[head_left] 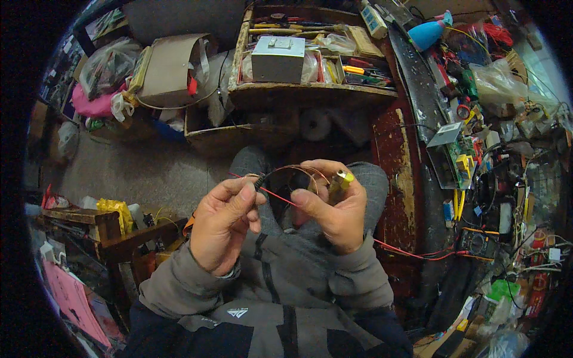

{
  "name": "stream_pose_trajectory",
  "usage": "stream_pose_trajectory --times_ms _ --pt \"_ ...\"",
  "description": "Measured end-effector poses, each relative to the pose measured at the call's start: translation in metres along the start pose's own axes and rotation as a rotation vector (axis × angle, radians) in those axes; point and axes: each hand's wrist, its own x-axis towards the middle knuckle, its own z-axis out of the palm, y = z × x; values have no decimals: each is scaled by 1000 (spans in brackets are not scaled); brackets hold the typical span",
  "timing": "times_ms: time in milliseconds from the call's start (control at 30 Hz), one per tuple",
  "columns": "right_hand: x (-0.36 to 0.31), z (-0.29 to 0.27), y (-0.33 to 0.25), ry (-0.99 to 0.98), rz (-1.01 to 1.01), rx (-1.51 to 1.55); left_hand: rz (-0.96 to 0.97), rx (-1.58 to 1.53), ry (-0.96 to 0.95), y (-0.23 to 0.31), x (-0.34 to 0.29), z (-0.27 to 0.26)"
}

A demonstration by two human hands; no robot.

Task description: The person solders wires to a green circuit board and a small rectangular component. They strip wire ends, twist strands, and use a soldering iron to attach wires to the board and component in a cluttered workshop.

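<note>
Above my lap, my left hand (227, 218) pinches a short black ribbed cable sleeve (259, 182) between thumb and fingertips. A thin red wire (278, 196) runs from there toward my right hand (334, 209). Fine copper-coloured wires (307, 169) arch from the sleeve across to the right fingers. Curled in that same hand is a small yellow-tipped object (342, 179); its kind is unclear, as the palm and fingers cover most of it. The right thumb lies by the end of the red wire, and whether it presses on the wire cannot be made out.
Ahead stands an open wooden drawer (316, 89) of tools with a grey metal box (278, 58) on it. On the right, a cluttered bench holds a multimeter (476, 243) with red leads (412, 253). A cardboard box (170, 68) and bags sit at the far left.
</note>
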Motion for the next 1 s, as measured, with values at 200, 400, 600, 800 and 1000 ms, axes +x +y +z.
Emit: stream_pose_trajectory --times_ms 200,400,600,800,1000 --pt "-3 12 -8 65 59 82 56 104 4 -7 -2 5" --pt "-2 18 -10 72 47 61 96 45 -88 -11 -3 3" --pt "-2 23 -8 51 33 77 106 65 -90 -12 -4 3" --pt "-2 17 -1 19 145 199 110 53 -76 -11 -4 4" --pt "-1 6 17 -183 385 262 119 41 -92 -13 0 3"
